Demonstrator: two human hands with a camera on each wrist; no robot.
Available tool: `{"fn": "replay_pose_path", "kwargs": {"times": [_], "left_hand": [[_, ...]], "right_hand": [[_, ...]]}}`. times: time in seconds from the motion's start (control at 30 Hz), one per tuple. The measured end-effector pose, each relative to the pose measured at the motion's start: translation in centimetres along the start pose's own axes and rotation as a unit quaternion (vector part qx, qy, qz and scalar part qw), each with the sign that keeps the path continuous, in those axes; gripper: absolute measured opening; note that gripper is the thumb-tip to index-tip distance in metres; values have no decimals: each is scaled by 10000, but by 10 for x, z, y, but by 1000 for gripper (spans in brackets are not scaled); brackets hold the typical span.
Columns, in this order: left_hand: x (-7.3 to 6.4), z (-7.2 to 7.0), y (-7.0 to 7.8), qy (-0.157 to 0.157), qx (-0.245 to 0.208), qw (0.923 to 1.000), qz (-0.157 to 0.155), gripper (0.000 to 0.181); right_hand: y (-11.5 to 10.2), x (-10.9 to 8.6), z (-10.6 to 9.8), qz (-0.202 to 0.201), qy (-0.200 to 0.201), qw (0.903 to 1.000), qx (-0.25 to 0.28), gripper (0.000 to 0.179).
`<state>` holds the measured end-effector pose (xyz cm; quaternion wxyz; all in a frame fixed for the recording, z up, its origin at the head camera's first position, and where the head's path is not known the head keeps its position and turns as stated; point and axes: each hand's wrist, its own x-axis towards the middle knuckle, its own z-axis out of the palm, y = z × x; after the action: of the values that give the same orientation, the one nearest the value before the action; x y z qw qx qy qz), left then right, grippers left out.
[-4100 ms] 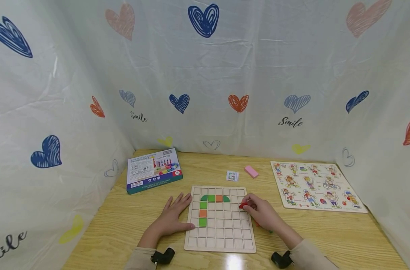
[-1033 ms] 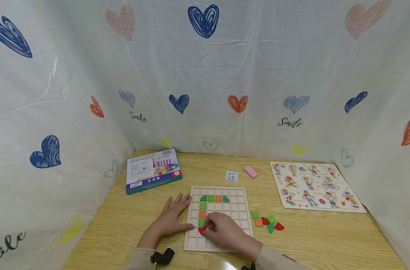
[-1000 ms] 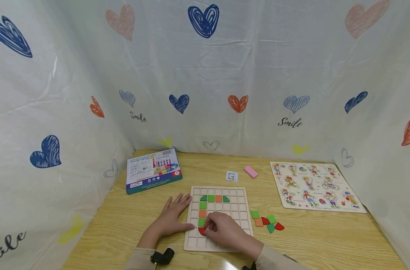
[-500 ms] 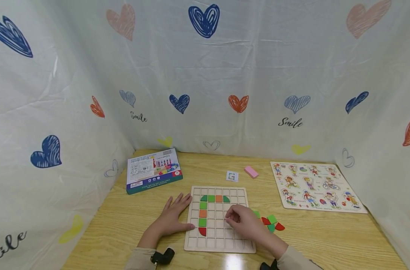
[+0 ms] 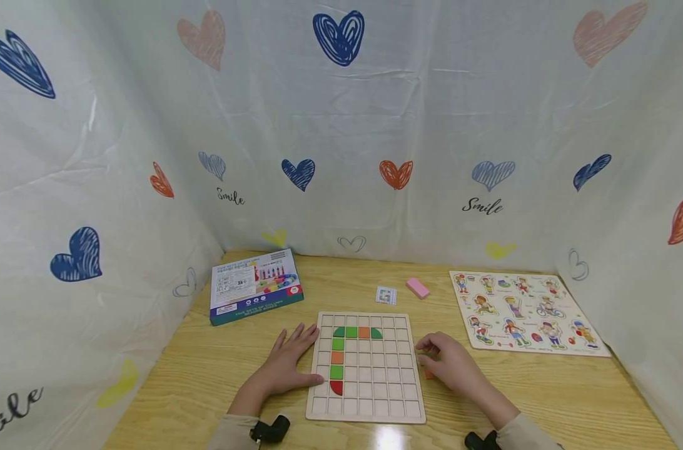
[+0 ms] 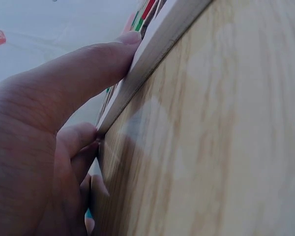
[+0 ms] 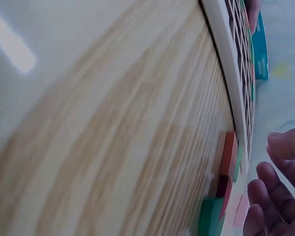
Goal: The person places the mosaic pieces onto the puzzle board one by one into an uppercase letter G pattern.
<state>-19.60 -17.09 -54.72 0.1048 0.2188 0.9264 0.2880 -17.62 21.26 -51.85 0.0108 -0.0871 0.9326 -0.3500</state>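
A wooden grid board [image 5: 366, 419] lies on the table with green and orange squares in a row and a column. Two dark green quarter-rounds end the row, and a red quarter-round [image 5: 336, 388] ends the column. My left hand [image 5: 282, 367] rests spread along the board's left edge, its thumb touching the rim. Over the loose pieces right of the board hovers my right hand [image 5: 451, 362], fingers loosely bent with nothing visible between them. An orange square [image 7: 228, 153], a red piece [image 7: 225, 191] and a green piece [image 7: 211, 215] lie below it; the head view mostly hides them.
Behind the board lie a small pattern card [image 5: 386, 295] and a pink block [image 5: 417, 288]. A boxed game [image 5: 256, 287] sits at the back left, and a picture puzzle board [image 5: 527, 312] at the right. A printed curtain [image 5: 341, 125] surrounds the table.
My right hand has let go of the red quarter-round at the column's lower end and moved right, off the board, to the loose pieces. The left hand has stayed in place.
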Motion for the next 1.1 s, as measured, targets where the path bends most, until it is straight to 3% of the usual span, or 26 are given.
{"fn": "replay_pose_path", "kwargs": {"times": [0.3, 0.57, 1.1], "left_hand": [[-1, 0, 0, 8, -40, 10000, 14, 101], [-1, 0, 0, 1, -31, 10000, 39, 100], [-2, -2, 3, 34, -51, 10000, 54, 100]], "right_hand": [[16, 1, -4, 127, -182, 9991, -368, 15], [19, 5, -7, 400, -285, 9983, -310, 13], [23, 6, -10, 300, -348, 9988, -163, 16]]}}
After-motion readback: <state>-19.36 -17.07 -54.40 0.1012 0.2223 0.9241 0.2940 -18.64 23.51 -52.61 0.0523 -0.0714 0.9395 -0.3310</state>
